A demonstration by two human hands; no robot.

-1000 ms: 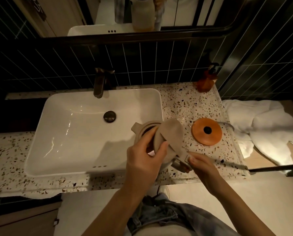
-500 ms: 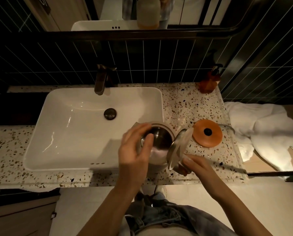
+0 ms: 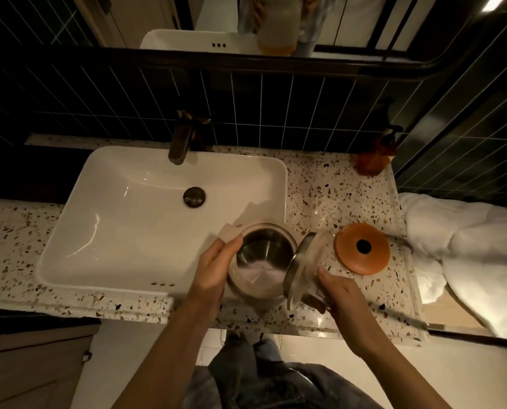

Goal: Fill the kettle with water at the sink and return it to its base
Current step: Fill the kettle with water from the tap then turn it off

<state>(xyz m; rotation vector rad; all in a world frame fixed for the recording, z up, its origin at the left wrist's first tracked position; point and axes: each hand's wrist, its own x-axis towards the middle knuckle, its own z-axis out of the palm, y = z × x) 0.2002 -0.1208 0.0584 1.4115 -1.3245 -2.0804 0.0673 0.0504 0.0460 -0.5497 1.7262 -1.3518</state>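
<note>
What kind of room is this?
Most likely a bathroom: a white sink with a tap set in a speckled counter, a mirror above dark wall tiles, and a soap pump bottle.

kettle [image 3: 261, 261] handle hidden under right hand [image 3: 339, 293], outer left wall behind left hand [image 3: 214, 270], lid [image 3: 298, 270] motion-blurred.

no readable text, labels or numbers
</note>
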